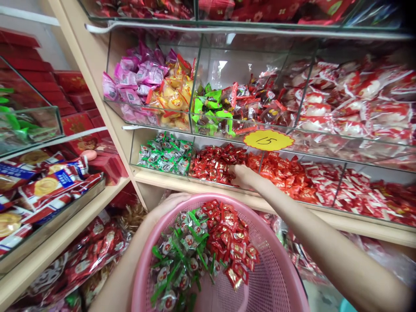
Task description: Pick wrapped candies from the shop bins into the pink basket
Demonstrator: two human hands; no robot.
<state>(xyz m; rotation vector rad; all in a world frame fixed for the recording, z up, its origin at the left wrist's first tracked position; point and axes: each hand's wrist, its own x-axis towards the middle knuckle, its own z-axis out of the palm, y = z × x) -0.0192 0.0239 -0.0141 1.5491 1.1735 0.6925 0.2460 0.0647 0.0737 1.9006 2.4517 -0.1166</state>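
A pink basket [287,249] holds green-and-clear wrapped candies [183,247] on its left side and red-and-gold wrapped candies [229,234] beside them. My left hand [170,203] lies along the basket's upper left rim, its fingers around the edge. Above the basket, my right hand [243,175] reaches into a shelf compartment of small dark red candies [212,162]. Its fingers are bent down at the candies; whether they pinch any is hidden. Left of that compartment is one with green-and-silver candies [165,154].
Clear bins above hold purple [143,78], yellow [173,93] and red-and-white packets [351,99]. A yellow tag [269,140] marked 15 hangs on their front. Orange-red candies [286,173] lie right of my hand. A wooden upright [94,86] and packaged snacks [58,182] stand left.
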